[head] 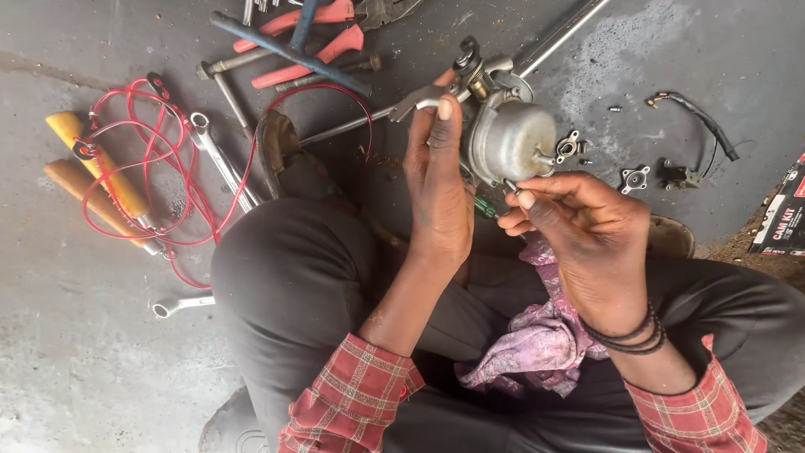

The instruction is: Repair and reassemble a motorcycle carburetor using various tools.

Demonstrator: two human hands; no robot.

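Note:
My left hand point(438, 180) holds up a grey metal carburetor point(507, 134) by its side, thumb along its edge. My right hand point(579, 231) pinches a small screw point(511, 185) at the bottom edge of the carburetor's round bowl. A pink patterned rag point(541, 335) lies in my lap below both hands. I sit on a concrete floor, in dark trousers and a red checked shirt.
On the floor to the left lie a coiled red wire point(159, 159), wooden-handled tools point(92, 159), wrenches point(220, 159) and red-handled pliers point(310, 38). Small metal parts point(635, 178) and a black cable point(704, 122) lie at the right, with a dark box point(780, 214) at the edge.

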